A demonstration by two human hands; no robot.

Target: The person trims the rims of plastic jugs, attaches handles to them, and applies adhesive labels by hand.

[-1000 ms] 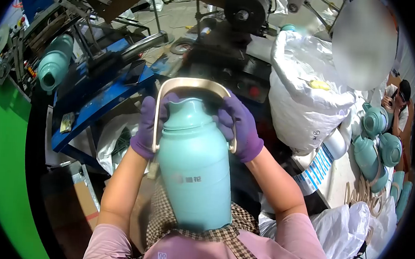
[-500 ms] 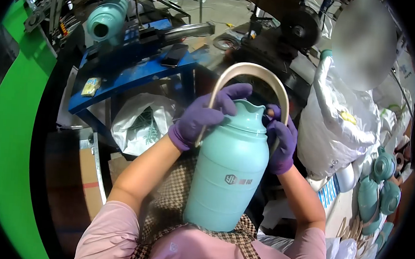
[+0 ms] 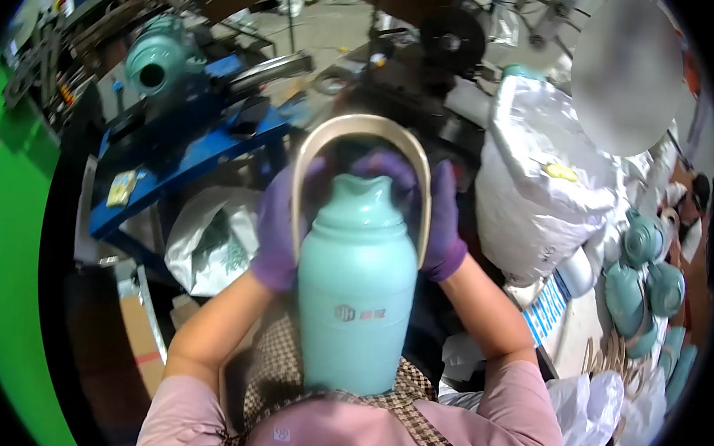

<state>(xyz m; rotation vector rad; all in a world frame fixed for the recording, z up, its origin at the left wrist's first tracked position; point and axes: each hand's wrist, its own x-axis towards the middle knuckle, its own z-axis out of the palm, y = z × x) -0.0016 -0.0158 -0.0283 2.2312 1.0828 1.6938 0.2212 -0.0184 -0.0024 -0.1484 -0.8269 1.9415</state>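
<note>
A mint-green vacuum flask (image 3: 357, 280) with a wavy pouring lip stands nearly upright against my apron, its printed logo facing me. Its beige carrying handle (image 3: 366, 125) arches over the open-looking neck. My left hand (image 3: 277, 230), in a purple glove, closes round the handle's left side; its fingers are blurred and partly behind it. On the other side my right hand (image 3: 445, 224), also gloved, is closed at the handle's right side. Blurred purple fingers show behind the neck, within the arch. Where the handle's ends meet the flask, I cannot see whether they are fastened.
A blue metal bench (image 3: 181, 163) at the left carries another mint-green flask body (image 3: 156, 59) and a small yellow packet (image 3: 120, 188). Under it sits a white bag (image 3: 212, 251). To the right stand a large white sack (image 3: 530, 201) and several mint-green parts (image 3: 626, 297).
The flask has turned more upright and shifted left in view. My hands have slid from near the neck to the handle's outer sides, and the view has swung right.
</note>
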